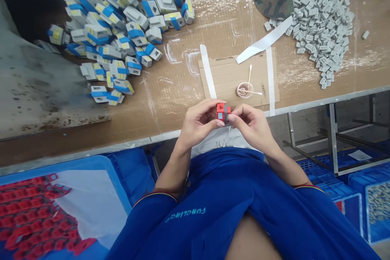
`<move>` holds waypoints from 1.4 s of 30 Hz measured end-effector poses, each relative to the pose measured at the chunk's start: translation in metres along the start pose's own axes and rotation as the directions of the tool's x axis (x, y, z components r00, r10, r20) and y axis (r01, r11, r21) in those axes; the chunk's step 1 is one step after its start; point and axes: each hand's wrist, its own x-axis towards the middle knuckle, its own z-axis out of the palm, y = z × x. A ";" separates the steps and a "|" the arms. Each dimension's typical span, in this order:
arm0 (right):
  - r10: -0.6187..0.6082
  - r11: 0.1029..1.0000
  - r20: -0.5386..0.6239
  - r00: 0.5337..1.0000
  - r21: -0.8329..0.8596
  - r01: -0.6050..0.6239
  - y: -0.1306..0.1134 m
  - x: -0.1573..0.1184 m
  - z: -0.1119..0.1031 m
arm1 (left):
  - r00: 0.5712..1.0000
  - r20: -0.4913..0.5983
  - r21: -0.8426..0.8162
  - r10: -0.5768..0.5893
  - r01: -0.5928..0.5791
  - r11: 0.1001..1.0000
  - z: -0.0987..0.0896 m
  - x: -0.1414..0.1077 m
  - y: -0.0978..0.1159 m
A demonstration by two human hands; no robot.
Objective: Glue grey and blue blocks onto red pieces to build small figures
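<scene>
Both hands raised at the near edge of the bench, brought close together over one small red piece. The piece sits between them, in front of the wearer's body; it has a grey band toward the right side and a pale window-like patch on the face turned to the wearer.

Left hand: curled, thumb below and index finger above, closed on the left end of the piece. Right hand: fingers bent inward, thumb and fingertip pinched at the right end, beside the grey band. Exact contact of the right fingertips partly hidden by the thumb.

Just beyond the hands: a small clear cup with dark reddish contents, on a cardboard sheet. Two cotton swabs lean in or across it, ends pointing outward. White strips cross the sheet's left and right sides.

Farther off on the bench: grey-and-blue blocks heaped left, small grey parts heaped right. Lower left, a blue tray with rows of red parts.
</scene>
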 end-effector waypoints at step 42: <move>-0.144 0.947 0.115 0.983 -0.272 0.171 0.002 -0.002 -0.011 | 0.997 0.063 0.107 0.041 -0.047 0.993 -0.002 0.001 0.001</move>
